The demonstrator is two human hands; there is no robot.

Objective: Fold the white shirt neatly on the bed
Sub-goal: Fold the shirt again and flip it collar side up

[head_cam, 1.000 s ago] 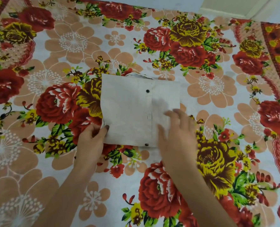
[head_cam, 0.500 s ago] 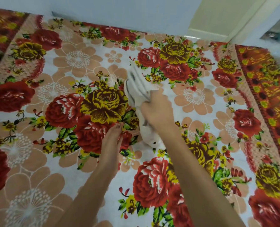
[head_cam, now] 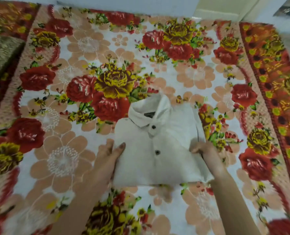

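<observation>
The white shirt [head_cam: 159, 150] lies folded into a compact rectangle on the floral bedspread [head_cam: 69, 155], collar up and away from me, two dark buttons showing down its front. My left hand [head_cam: 109, 152] holds the shirt's left edge, thumb on top of the cloth and fingers beneath or beside it. My right hand [head_cam: 204, 150] grips the right edge, fingers tucked under the fold and mostly hidden.
The bedspread with red and yellow roses covers the whole bed. A dark patterned cushion or blanket [head_cam: 0, 53] sits at the far left. A pale wall [head_cam: 124, 2] and a door frame [head_cam: 225, 9] run along the bed's far side.
The shirt was flipped over: a second ago it lay back side up, half a second ago my right hand was lifting it bunched, and now it lies front up, closer to me, both hands at its sides.
</observation>
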